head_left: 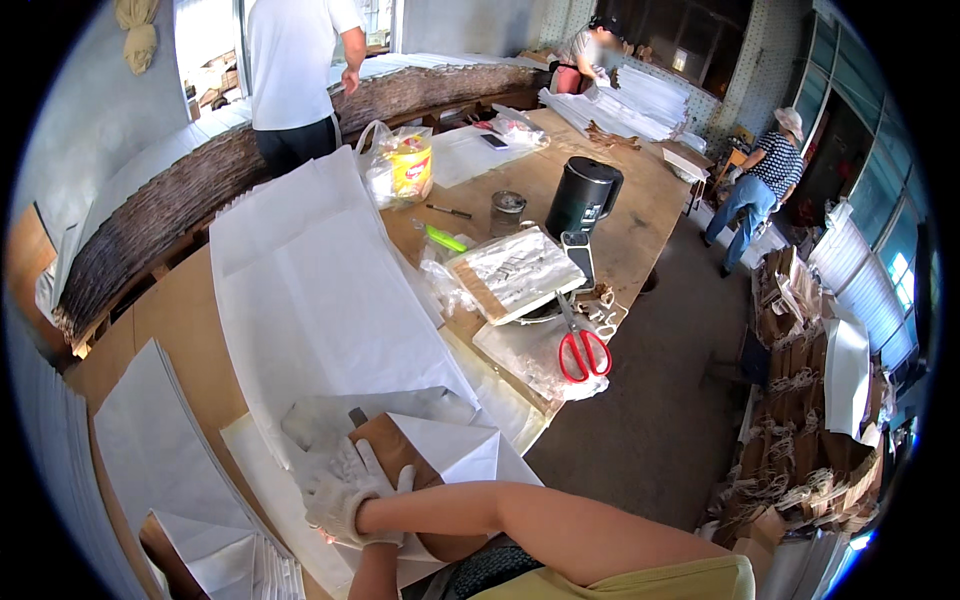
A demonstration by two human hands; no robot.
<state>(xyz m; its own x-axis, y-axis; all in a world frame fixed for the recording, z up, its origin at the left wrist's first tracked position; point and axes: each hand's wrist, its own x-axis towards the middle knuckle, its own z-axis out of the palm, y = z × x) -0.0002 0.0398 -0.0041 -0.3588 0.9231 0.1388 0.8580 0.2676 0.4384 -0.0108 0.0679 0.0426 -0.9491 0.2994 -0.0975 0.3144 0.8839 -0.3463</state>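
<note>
Pressing flat, gloved fingers (335, 470) of both hands spread open on a half-folded white paper bag (440, 450) directly beneath them on the bench (180, 320); its brown bottom flap looks unfinished; unfolded sheets (320, 290) wait beyond the fingertips.

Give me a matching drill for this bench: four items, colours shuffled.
Items:
1. scissors handles
2. kettle
3. paper bag under the gloved hands
4. marker on the table

Colours:
A. bright green
B. white outside, brown inside
C. red
D. black

Pairs: 1-C, 2-D, 3-B, 4-A
</note>
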